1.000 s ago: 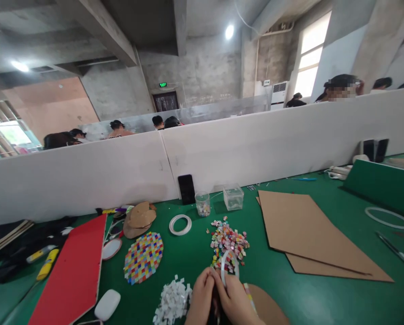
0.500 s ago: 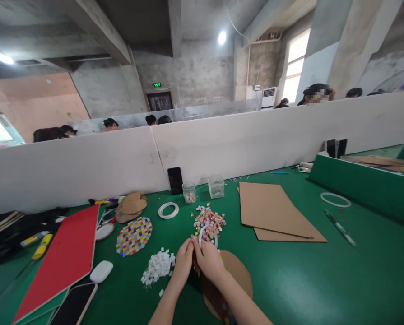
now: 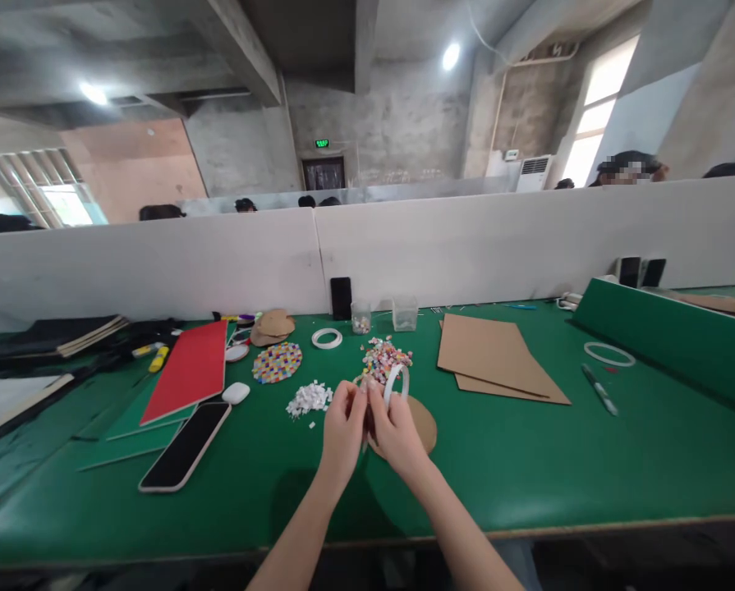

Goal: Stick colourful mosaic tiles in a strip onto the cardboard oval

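My left hand (image 3: 342,423) and my right hand (image 3: 401,427) meet over the table, fingertips pinched close together. A narrow roll of white tape (image 3: 406,379) stands upright in my right hand, gripped at its lower side. What my left fingers pinch is too small and hidden to make out. Beneath my hands lies a round cardboard disc (image 3: 425,423), partly covered by the right one. Just beyond them is a heap of small multicoloured tiles (image 3: 387,355). Left of my left hand sits a pile of white chips (image 3: 310,398).
A round mosaic of coloured squares (image 3: 277,362), a second tape roll (image 3: 327,338) and a phone (image 3: 186,447) lie left. Cardboard sheets (image 3: 490,353), a pen (image 3: 599,390) and a white ring (image 3: 609,354) are right. Two clear containers (image 3: 405,315) stand near the white partition (image 3: 466,238).
My view has tilted and pulled back, so the table's front edge now shows. Both hands have lifted somewhat and remain together, with the tape roll still in the right.
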`<action>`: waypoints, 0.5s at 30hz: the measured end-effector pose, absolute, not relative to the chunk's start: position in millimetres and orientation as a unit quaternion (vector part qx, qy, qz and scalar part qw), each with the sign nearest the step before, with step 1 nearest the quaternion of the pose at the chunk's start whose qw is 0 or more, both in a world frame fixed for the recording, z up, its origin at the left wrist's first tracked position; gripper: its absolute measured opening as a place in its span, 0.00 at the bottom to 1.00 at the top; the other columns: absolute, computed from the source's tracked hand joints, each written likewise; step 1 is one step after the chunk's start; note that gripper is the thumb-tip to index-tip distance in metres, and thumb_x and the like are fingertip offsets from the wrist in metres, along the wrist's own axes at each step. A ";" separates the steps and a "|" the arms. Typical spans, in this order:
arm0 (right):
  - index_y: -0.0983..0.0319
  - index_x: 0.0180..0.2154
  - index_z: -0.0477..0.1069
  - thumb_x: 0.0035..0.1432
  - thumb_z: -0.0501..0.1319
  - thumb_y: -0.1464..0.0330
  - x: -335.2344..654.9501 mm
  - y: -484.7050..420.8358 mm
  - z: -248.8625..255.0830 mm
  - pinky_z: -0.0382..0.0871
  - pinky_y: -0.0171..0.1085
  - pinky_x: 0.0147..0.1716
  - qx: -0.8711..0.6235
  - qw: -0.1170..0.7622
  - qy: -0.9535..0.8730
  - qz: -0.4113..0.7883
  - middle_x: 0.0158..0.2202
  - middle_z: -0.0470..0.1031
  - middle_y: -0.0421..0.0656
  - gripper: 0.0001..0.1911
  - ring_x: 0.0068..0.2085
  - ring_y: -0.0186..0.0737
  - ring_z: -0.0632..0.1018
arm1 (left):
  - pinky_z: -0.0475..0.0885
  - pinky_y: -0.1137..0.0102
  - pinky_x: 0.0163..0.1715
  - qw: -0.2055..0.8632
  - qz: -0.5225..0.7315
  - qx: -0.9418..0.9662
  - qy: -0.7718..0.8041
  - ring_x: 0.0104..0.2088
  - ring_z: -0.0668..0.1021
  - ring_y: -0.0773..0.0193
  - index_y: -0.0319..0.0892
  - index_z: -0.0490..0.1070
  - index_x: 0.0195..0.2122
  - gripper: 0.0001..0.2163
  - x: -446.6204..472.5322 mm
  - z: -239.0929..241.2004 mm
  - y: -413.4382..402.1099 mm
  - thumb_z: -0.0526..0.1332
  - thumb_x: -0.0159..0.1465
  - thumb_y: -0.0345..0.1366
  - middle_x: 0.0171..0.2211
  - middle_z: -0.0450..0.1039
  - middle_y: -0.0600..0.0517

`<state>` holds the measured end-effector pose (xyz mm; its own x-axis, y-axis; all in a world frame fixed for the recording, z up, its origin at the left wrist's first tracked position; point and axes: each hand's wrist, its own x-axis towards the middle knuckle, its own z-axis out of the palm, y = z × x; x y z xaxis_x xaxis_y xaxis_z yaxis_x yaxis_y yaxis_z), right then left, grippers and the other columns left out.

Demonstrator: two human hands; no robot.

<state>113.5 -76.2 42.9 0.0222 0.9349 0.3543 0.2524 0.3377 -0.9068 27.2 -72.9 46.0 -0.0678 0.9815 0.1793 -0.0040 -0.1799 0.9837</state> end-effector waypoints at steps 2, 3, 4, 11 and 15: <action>0.62 0.27 0.64 0.65 0.41 0.54 115.2 -107.4 47.6 0.58 0.30 0.19 -0.471 0.545 -0.609 0.333 0.19 0.59 0.36 0.25 0.20 0.32 0.64 | 0.56 0.79 0.15 0.455 0.575 0.503 0.457 0.15 0.59 0.73 0.44 0.56 0.26 0.17 34.5 52.1 -102.9 0.58 0.57 0.51 0.16 0.53 0.63; 0.62 0.27 0.65 0.65 0.40 0.54 115.4 -122.4 48.4 0.58 0.29 0.19 -0.466 0.557 -0.598 0.339 0.19 0.58 0.35 0.26 0.20 0.31 0.63 | 0.55 0.79 0.15 0.462 0.585 0.491 0.452 0.15 0.59 0.74 0.44 0.55 0.27 0.17 38.5 54.6 -117.8 0.59 0.56 0.51 0.17 0.53 0.63; 0.63 0.27 0.66 0.63 0.43 0.53 115.4 -136.3 48.4 0.59 0.29 0.19 -0.445 0.584 -0.574 0.362 0.19 0.59 0.36 0.25 0.21 0.32 0.63 | 0.56 0.80 0.15 0.468 0.596 0.476 0.446 0.16 0.60 0.74 0.44 0.55 0.28 0.18 42.6 56.9 -132.1 0.59 0.56 0.51 0.18 0.54 0.63; 0.63 0.31 0.69 0.56 0.54 0.49 123.1 -191.4 53.3 0.69 0.35 0.28 -0.424 0.693 -0.430 0.393 0.24 0.68 0.41 0.22 0.28 0.39 0.72 | 0.65 0.78 0.25 0.519 0.619 0.447 0.383 0.25 0.67 0.71 0.43 0.57 0.28 0.17 64.6 79.8 -192.2 0.63 0.55 0.47 0.24 0.59 0.58; 0.62 0.25 0.67 0.57 0.54 0.51 130.6 -205.5 64.0 0.67 0.32 0.25 -0.388 0.704 -0.445 0.396 0.21 0.65 0.39 0.22 0.25 0.35 0.70 | 0.65 0.79 0.25 0.527 0.630 0.439 0.365 0.26 0.67 0.71 0.43 0.58 0.30 0.16 70.8 86.1 -205.1 0.63 0.56 0.47 0.25 0.58 0.58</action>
<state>130.6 -205.5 64.0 0.2914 0.9017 0.3194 -0.2125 0.3865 -0.8975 70.8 -205.1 86.1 -0.0600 0.9839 0.1683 -0.3435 -0.1786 0.9220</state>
